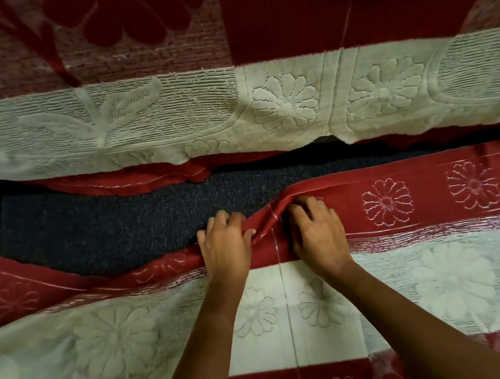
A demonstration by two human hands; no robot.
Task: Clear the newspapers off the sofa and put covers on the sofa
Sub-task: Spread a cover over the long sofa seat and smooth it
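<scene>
Sofa (120,225): dark blue upholstery, mostly hidden under cloth. No newspapers in view, so that part looks done, tho the frame doesn't take in the whole sofa.

Back cover (168,111): red & white w/ flower pattern, hangs across the backrest, lower white edge reaching down near the seat. Looks in place; a bit of red cloth is bunched under its hem at centre-left.

Seat cover (444,275): same red/white pattern, spread over the front of the seat. Its far red edge is wavy and stops short of the backrest, leaving a bare blue strip between the 2 covers, wider on the left side of the frame.

Left hand (225,250) & right hand (318,237): side by side at mid-seat, both on that far red edge. Left fingers curl over the hem w/ thumb pinching a raised fold; right fingers dig into and grip the cloth just beside it.

Judgement: covers on, approx. most of the way there. Left to do: pull or tuck the seat cover's edge back to close the blue gap, flatten the ridge.
</scene>
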